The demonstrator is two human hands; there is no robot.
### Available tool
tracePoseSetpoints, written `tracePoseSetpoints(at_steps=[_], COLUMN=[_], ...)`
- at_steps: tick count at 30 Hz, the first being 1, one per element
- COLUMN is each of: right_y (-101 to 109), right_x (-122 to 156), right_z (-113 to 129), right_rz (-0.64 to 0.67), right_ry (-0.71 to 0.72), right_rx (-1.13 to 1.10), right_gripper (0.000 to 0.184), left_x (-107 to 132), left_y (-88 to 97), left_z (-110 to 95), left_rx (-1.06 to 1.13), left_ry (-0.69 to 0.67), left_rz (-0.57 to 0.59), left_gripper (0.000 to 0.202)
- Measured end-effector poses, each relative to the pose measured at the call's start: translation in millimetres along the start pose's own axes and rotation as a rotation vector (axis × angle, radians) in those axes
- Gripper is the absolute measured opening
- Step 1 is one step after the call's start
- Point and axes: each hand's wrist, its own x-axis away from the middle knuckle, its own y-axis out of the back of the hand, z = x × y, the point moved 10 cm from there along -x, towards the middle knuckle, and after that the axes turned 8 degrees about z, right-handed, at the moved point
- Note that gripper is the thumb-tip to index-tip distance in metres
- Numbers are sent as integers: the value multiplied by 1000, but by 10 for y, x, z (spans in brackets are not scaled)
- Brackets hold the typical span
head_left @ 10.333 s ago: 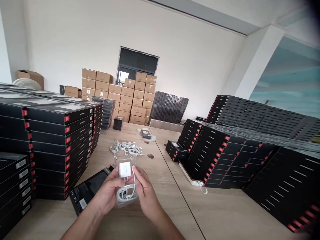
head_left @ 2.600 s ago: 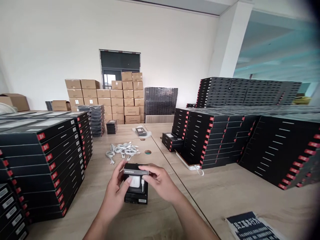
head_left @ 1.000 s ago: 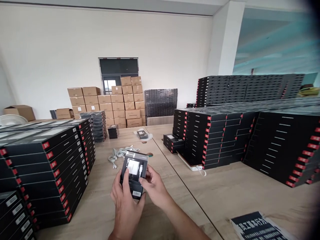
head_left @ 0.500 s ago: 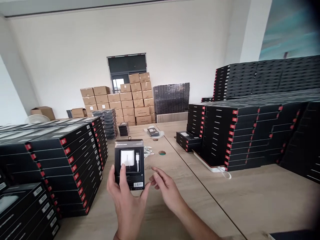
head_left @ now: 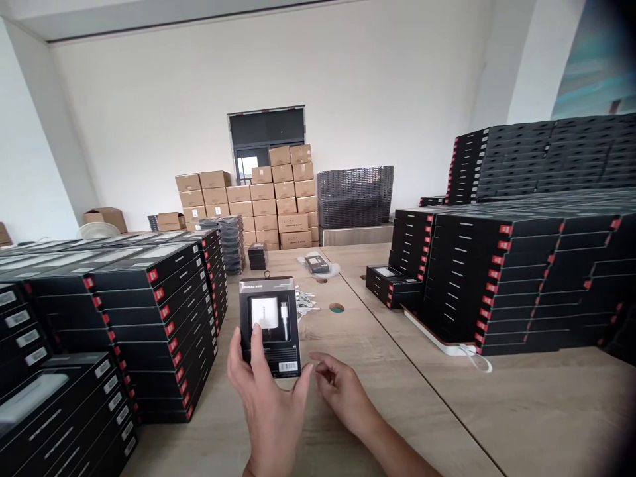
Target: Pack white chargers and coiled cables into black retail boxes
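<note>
My left hand (head_left: 271,404) is wrapped round a black retail box (head_left: 268,354) and holds it upright above the table, its thumb at the right edge. A window in the box shows a white charger (head_left: 265,313) and a white cable (head_left: 284,321) with its plug. A small black loop sticks up from the box's top. A barcode label is at its lower right. Just right of the box, apart from it, is my right hand (head_left: 342,394). Its fingers are curled in, and whatever they may hold is hidden.
Stacked black boxes (head_left: 169,338) with red tabs stand at left; more box stacks (head_left: 462,285) stand at right. White cables (head_left: 305,301) lie behind the held box, near a round table hole (head_left: 336,308). Farther back are a boxed item (head_left: 317,264) and cardboard cartons (head_left: 263,209).
The view has turned left, so everything sits farther right. The left hand still holds the box in the same way. The right hand's fingers have curled in more.
</note>
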Motion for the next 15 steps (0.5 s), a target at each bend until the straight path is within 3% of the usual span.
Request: tracePoseSetpoints(at_steps=[15], right_y=[7], right_x=[-41], right_z=[16], right_rz=[-10], right_ry=[17], right_rx=[27], right_gripper=[32], left_x=[17], left_y=[-90], left_z=[-31], left_rx=[23], left_ry=[-4], left_rz=[54], left_gripper=[83])
